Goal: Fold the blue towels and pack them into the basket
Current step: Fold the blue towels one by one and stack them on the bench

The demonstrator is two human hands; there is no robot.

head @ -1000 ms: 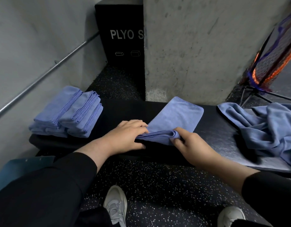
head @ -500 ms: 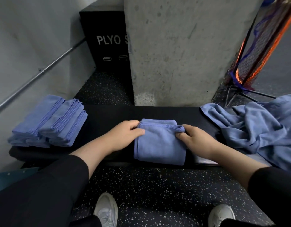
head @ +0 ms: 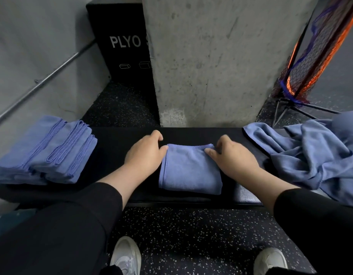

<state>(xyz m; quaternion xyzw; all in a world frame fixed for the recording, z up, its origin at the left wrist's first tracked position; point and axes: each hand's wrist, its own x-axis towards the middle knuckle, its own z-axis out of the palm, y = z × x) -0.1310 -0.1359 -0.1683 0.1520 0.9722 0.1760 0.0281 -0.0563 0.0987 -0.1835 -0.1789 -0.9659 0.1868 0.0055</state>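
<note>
- While the folded towel [head: 190, 171] lies flat on the black bench [head: 116, 147], my left hand [head: 145, 153] rests against its left edge, thumb touching the cloth, fingers curled loosely over the bench and gripping nothing.
- My right hand [head: 232, 155] sits at the folded towel's right far corner, thumb lying on top of the cloth; whether the fingers pinch the hem I cannot tell.
- Left of the folded towel, well apart on the same bench, sits a stack of folded towels [head: 46, 151], their hems showing in rows.
- Right of the folded towel, a heap of unfolded blue towels [head: 310, 155] lies crumpled over the bench end.
- Beyond the folded towel stands a concrete pillar [head: 211, 60]; left of it a black box [head: 120, 42] reads "PLYO S", the rest hidden by the pillar, with two small box outlines printed below.
- Right of the pillar leans an orange and blue net [head: 318, 48].
</note>
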